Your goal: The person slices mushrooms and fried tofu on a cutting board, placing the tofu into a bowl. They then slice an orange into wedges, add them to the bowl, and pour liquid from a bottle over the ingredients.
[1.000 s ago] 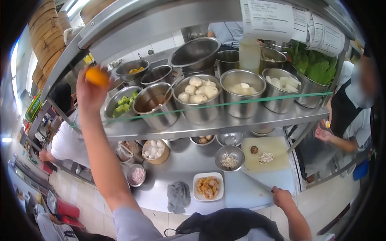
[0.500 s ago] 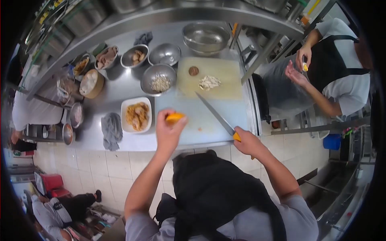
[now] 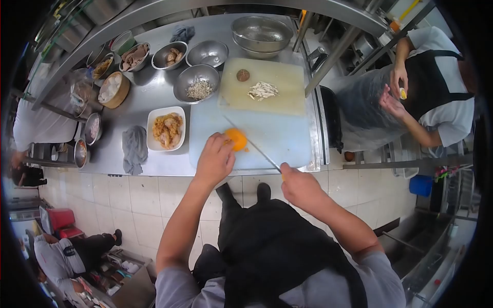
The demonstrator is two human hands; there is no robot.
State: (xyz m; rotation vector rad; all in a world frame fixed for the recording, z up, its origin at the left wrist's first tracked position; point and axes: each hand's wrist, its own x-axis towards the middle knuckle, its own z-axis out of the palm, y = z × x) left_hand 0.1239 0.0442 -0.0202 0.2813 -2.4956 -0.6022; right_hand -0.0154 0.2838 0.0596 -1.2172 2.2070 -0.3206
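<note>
On the white cutting board (image 3: 287, 141), my left hand (image 3: 214, 160) has its fingers bent against an orange carrot piece (image 3: 235, 138), holding it down. My right hand (image 3: 302, 186) is wrapped around the handle of a long kitchen knife (image 3: 263, 153). The blade slants up and left, close along the right side of the carrot; whether it touches cannot be made out. Small orange bits lie beside the carrot. Behind, a yellowish board (image 3: 292, 77) carries a pile of thin pale strips (image 3: 263, 91) and a round brown mushroom (image 3: 243, 75).
Left of the boards stand a white dish of yellowish marinated meat (image 3: 167, 131), a grey cloth (image 3: 134, 149) and a steel bowl of chopped pale bits (image 3: 199, 90). More bowls line the back, below a steel shelf rail (image 3: 246, 13). A co-worker (image 3: 423, 87) stands at right.
My left hand has lowered the carrot piece onto the white board. The knife has moved left and now lies beside the carrot. The head view has shifted slightly.
</note>
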